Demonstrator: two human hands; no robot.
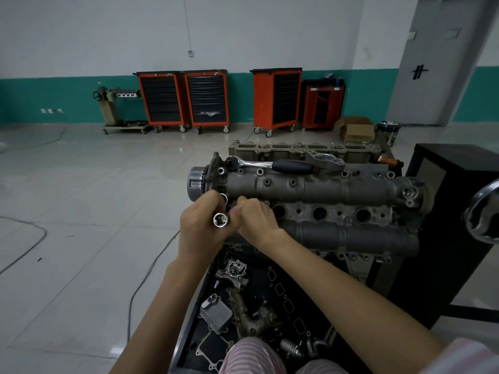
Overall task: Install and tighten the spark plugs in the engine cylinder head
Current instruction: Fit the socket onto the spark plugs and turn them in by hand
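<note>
A person's 2 bare hands meet over the left end of an engine cylinder head point(318, 184) on a stand. The left hand point(201, 228) is clenched around a chrome spark plug socket point(221, 220), whose open end faces up toward the camera, so its long axis appears to run down and away into the head. The right hand point(256, 220) touches it from the right, fingertips pinched at the socket; what they grip is hidden. Any spark plug is out of sight. 3 open plug wells point(320, 213) lie to the right, nearer the right hand. A ratchet point(270, 164) rests along the head's far edge, beyond both hands.
</note>
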